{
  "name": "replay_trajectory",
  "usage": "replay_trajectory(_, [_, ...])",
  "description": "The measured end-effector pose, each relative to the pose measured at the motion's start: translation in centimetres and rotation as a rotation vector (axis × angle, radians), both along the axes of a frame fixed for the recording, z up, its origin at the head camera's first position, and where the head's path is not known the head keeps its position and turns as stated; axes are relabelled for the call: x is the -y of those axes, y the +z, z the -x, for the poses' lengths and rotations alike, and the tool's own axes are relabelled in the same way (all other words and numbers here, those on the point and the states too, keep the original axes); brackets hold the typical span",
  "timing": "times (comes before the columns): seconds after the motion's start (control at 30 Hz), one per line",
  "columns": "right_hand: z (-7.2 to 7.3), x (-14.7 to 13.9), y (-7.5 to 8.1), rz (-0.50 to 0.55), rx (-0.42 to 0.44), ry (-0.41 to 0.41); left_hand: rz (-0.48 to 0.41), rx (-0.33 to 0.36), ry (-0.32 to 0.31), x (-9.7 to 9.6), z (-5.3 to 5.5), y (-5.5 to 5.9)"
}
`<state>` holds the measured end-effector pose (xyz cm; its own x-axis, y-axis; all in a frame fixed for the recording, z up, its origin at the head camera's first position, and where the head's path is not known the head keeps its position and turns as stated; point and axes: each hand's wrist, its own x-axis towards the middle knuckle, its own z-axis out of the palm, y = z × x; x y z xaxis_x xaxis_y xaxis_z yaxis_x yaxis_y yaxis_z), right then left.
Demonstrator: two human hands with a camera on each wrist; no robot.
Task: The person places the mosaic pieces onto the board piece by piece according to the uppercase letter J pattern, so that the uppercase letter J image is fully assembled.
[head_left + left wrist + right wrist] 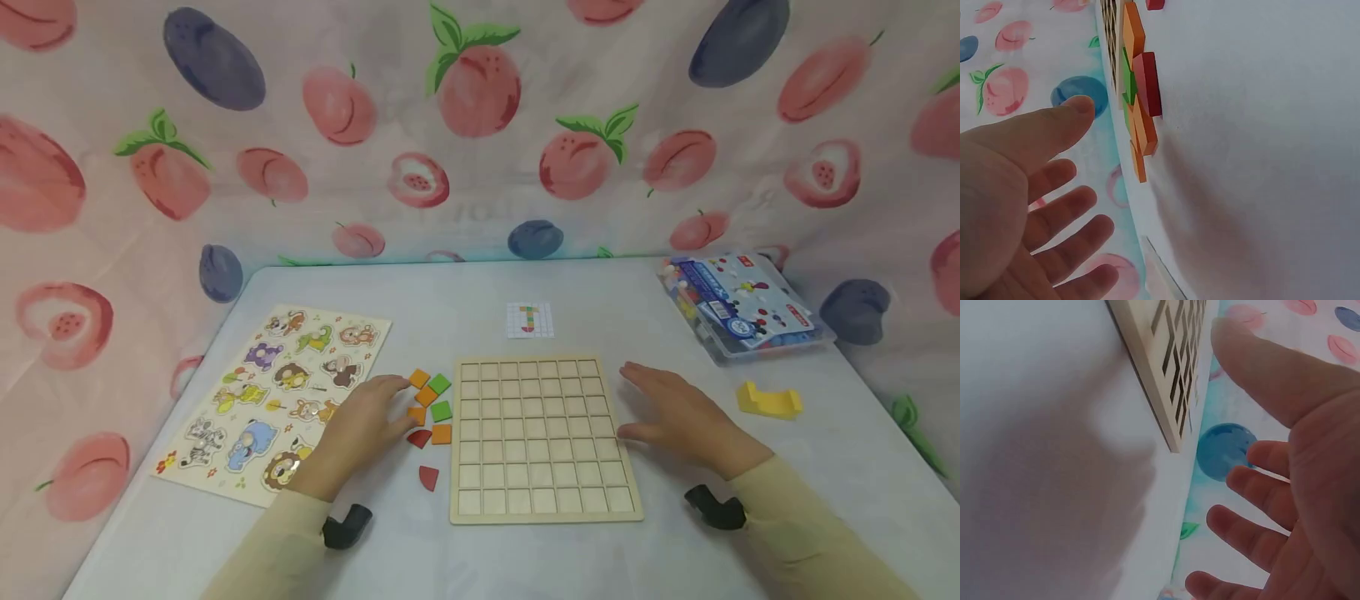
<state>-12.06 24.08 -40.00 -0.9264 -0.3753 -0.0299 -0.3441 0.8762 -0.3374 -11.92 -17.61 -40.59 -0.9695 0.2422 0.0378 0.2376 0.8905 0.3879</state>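
Observation:
A square wooden grid board (pixel 546 514) lies on the white table between the two hands. Just left of it is a loose group of small tiles: orange squares (pixel 441 434), green squares (pixel 441 410) and red quarter-round pieces (pixel 428 477). My left hand (pixel 363 429) hovers beside these tiles, fingers relaxed and holding nothing; the left wrist view shows its thumb (pixel 1063 125) spread from the fingers. At the board's right edge my right hand (pixel 675 417) is held with fingers loosely extended, nothing in its grasp. Behind the board lies a small pattern card (pixel 529 320) with a coloured figure on squares.
An animal puzzle board (pixel 247 408) lies at the left, partly behind the left hand and forearm. A clear plastic case (pixel 738 304) of coloured parts sits at the back right, with a yellow curved block (pixel 768 402) in front of it. A fruit-print cloth (pixel 480 167) hangs behind the table.

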Motion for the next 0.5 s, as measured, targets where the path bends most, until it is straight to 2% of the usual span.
replay_trajectory(0.5, [1.0,1.2,-1.5,0.03,0.068,0.072,-0.105,0.121,0.042,-1.3,1.6,-1.1])
